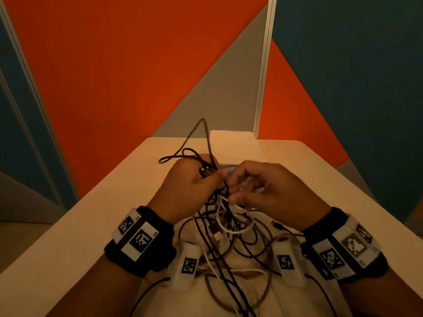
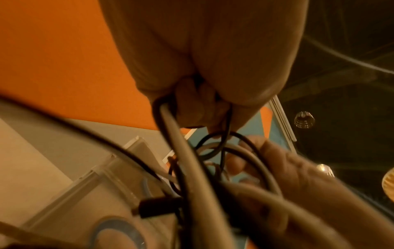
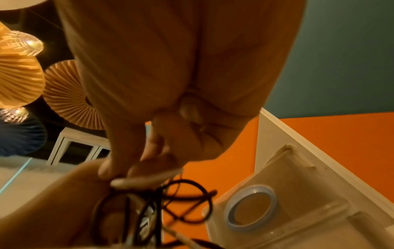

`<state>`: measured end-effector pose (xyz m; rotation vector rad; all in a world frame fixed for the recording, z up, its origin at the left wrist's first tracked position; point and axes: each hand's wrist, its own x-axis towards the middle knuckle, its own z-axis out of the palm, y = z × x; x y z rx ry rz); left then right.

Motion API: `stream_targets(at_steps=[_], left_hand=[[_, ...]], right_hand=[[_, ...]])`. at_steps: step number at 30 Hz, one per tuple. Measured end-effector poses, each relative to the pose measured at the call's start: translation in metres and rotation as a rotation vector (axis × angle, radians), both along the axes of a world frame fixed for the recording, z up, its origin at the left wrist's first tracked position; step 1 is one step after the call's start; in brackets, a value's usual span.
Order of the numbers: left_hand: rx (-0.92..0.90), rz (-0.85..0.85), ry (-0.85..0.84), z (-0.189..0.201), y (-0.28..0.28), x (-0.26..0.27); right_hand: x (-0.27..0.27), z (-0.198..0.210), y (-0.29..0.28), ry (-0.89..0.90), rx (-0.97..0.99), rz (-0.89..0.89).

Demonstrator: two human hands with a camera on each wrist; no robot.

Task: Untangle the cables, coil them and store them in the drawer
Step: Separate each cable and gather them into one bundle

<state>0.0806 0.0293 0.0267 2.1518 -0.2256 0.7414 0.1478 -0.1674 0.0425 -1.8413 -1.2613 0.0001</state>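
A tangle of black and white cables [image 1: 225, 221] hangs between my hands above the table [image 1: 109, 202] and trails down over my lap. My left hand [image 1: 206, 175] grips a bunch of black strands with a dark plug [image 1: 204, 172] at its thumb; the left wrist view shows a black and a white cable [image 2: 168, 118] running out of the fist. My right hand [image 1: 232, 191] has curled fingers and pinches at a strand in the knot, where a white loop [image 1: 220, 211] passes. A black loop [image 1: 201, 124] sticks up behind the left hand.
A pale plastic drawer unit [image 1: 235, 143] with a blue ring pull [image 3: 251, 207] stands on the table's far edge, right behind my hands. Orange and teal wall panels [image 1: 114, 65] close off the back. White tagged camera pods [image 1: 186, 264] hang under both wrists.
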Motion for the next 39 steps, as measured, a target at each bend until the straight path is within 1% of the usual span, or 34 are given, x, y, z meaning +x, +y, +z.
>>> stream_targets(at_steps=[2, 4, 6, 8, 9, 11, 12, 13, 15, 16, 18, 19, 20, 22, 23, 24, 26, 28, 30, 33, 36, 37, 39], left_hand=[[-0.075, 0.068, -0.057, 0.0, 0.003, 0.001], [-0.088, 0.123, -0.101, 0.002, 0.005, 0.001], [-0.127, 0.179, -0.153, 0.001, 0.007, 0.002], [-0.151, 0.221, -0.215, 0.001, 0.006, 0.003], [-0.15, 0.224, -0.229, 0.0, 0.004, 0.003], [-0.138, 0.167, -0.207, -0.001, 0.0, 0.001], [-0.133, 0.122, -0.181, -0.002, -0.002, 0.001], [-0.126, 0.081, -0.157, -0.003, -0.004, 0.001], [-0.105, 0.023, -0.141, -0.003, -0.007, 0.001], [-0.101, 0.005, -0.142, -0.002, -0.008, 0.0], [-0.108, -0.016, -0.146, -0.001, -0.009, -0.002], [-0.126, -0.028, -0.149, 0.001, -0.009, -0.002], [-0.148, -0.043, -0.154, 0.002, -0.009, -0.003], [-0.174, -0.069, -0.164, 0.004, -0.008, -0.004], [-0.179, -0.076, -0.168, 0.004, -0.009, -0.004], [-0.183, -0.076, -0.171, 0.004, -0.009, -0.004], [-0.199, -0.081, -0.172, 0.004, -0.011, -0.006], [-0.196, -0.073, -0.17, 0.004, -0.013, -0.007], [-0.182, -0.052, -0.165, 0.004, -0.014, -0.007], [-0.164, -0.028, -0.163, 0.005, -0.015, -0.006], [-0.152, -0.003, -0.147, 0.005, -0.016, -0.006], [-0.146, 0.007, -0.15, 0.005, -0.014, -0.006], [-0.146, 0.041, -0.16, 0.005, -0.01, -0.006]], right_hand=[[0.002, -0.002, 0.0, -0.06, -0.079, 0.005], [0.002, -0.004, 0.0, -0.109, -0.171, 0.03], [0.002, -0.004, -0.003, -0.094, -0.234, 0.04], [0.003, -0.003, -0.005, -0.088, -0.24, 0.032], [0.003, -0.004, -0.006, -0.105, -0.253, 0.022], [0.001, -0.004, -0.005, -0.136, -0.299, 0.015], [0.0, -0.004, -0.005, -0.137, -0.297, 0.01], [0.001, -0.004, -0.005, -0.119, -0.248, -0.004], [0.004, -0.003, -0.005, -0.056, -0.026, -0.098], [0.008, -0.001, -0.005, 0.006, 0.101, -0.156], [0.014, 0.002, -0.006, 0.254, 0.255, -0.192], [0.016, 0.002, -0.005, 0.357, 0.265, -0.185], [0.017, 0.001, -0.005, 0.373, 0.218, -0.182], [0.017, 0.0, -0.005, 0.179, 0.013, -0.177], [0.016, -0.002, -0.005, 0.118, -0.07, -0.136], [0.015, -0.001, -0.005, 0.139, -0.101, -0.077], [0.015, -0.004, -0.005, 0.257, -0.098, 0.055], [0.017, -0.007, -0.005, 0.34, -0.085, 0.134], [0.018, -0.01, -0.003, 0.361, -0.06, 0.111], [0.019, -0.016, 0.004, 0.288, -0.028, 0.004], [0.017, -0.021, 0.008, 0.348, -0.033, 0.019], [0.016, -0.02, 0.008, 0.344, -0.033, 0.023], [0.018, -0.019, 0.008, 0.249, -0.002, -0.002]])
